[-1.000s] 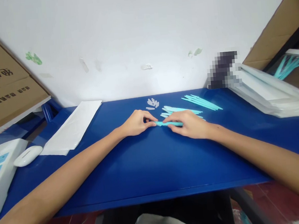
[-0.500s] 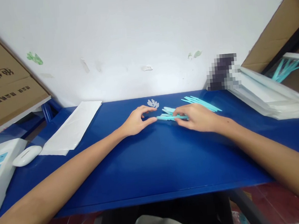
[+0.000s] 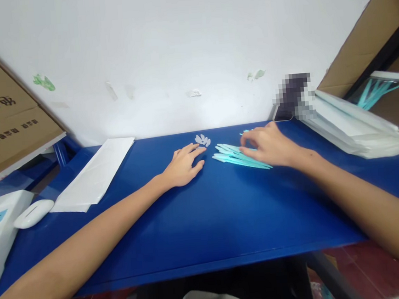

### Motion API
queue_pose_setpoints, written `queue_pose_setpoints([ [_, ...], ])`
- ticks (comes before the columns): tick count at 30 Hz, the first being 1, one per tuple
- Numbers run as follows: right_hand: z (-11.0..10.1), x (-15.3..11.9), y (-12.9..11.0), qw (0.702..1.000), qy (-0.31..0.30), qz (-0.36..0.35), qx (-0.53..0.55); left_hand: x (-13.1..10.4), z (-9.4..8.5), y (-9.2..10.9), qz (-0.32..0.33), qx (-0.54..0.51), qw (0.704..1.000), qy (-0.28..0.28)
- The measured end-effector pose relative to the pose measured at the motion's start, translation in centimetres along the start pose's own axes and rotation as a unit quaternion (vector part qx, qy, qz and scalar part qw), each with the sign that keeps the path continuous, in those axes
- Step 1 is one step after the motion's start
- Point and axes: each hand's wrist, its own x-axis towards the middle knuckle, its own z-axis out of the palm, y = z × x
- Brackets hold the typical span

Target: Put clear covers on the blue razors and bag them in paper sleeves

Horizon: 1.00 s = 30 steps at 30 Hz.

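My left hand [image 3: 184, 165] rests low over the blue table with its fingers spread and nothing in them. Its fingertips are close to a small cluster of pale, petal-shaped pieces [image 3: 203, 140]. To the right of them lies a fanned bunch of slim, pointed turquoise sticks [image 3: 236, 156], whose exact kind I cannot make out. Just above the right part of this bunch is my right hand [image 3: 266, 145], thumb and forefinger apart, with no stick visible between them. Behind it, more turquoise sticks show only at their tips; the hand hides the rest.
White flat bags [image 3: 96, 173] lie on the left, near a white rounded case [image 3: 34, 213] and a white device [image 3: 6, 234]. A stack of white packets [image 3: 364, 132] stands right, before a phone-like object [image 3: 283, 113]. Cardboard [image 3: 9, 100] flanks the table [image 3: 192, 233].
My right hand has let go of the turquoise sticks and moved up and right. My left hand has drawn back slightly left, off their ends. The bunch now lies loose on the table.
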Motion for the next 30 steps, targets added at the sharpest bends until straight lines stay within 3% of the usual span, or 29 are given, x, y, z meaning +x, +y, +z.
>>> queue_pose_setpoints([
  [5, -1.4, -0.1, 4.3, 0.978, 0.059, 0.2, -0.004, 0.1, 0.1, -0.1, 0.012, 0.003, 1.0, 0.003],
  [9, -0.8, -0.3, 7.0, 0.969, 0.045, 0.241, -0.016, 0.0, 0.1, -0.2, 0.018, 0.002, 1.0, 0.016],
  [17, 1.1, -0.3, 8.1, 0.986, -0.023, 0.166, -0.004, 0.0, -0.1, -0.1, 0.02, 0.01, 0.999, 0.028],
  [21, 0.7, -0.3, 5.9, 0.992, -0.02, 0.103, 0.067, 0.0, -0.2, 0.2, 0.013, 0.018, 1.0, 0.019],
  [25, 0.1, -0.4, 2.8, 0.984, -0.082, 0.032, 0.157, 0.0, -0.1, 0.0, -0.01, 0.026, 1.0, 0.0],
  [30, 0.4, -0.4, 0.7, 0.985, -0.119, -0.008, 0.126, -0.2, 0.0, -0.1, -0.014, 0.028, 1.0, 0.003],
])
